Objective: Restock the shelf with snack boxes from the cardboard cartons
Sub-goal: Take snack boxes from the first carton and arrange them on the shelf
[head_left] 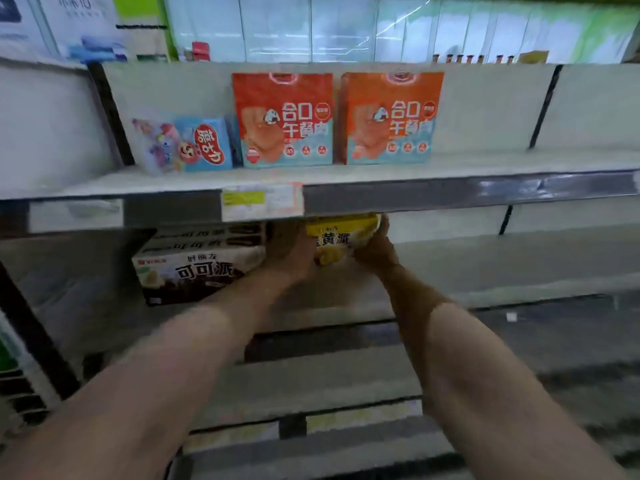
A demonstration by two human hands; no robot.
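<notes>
— What does the snack box look like?
— The yellow box point(341, 237) has dark characters on its face — its top edge is hidden behind the upper shelf rail point(415, 197).
— And where is it?
— Above the lower shelf point(485, 265), just right of the stacked dark cocoa-pie boxes point(197, 268). It sits between both hands: the left hand point(294, 252) grips its left side, the right hand point(375, 249) curls round its right end.
</notes>
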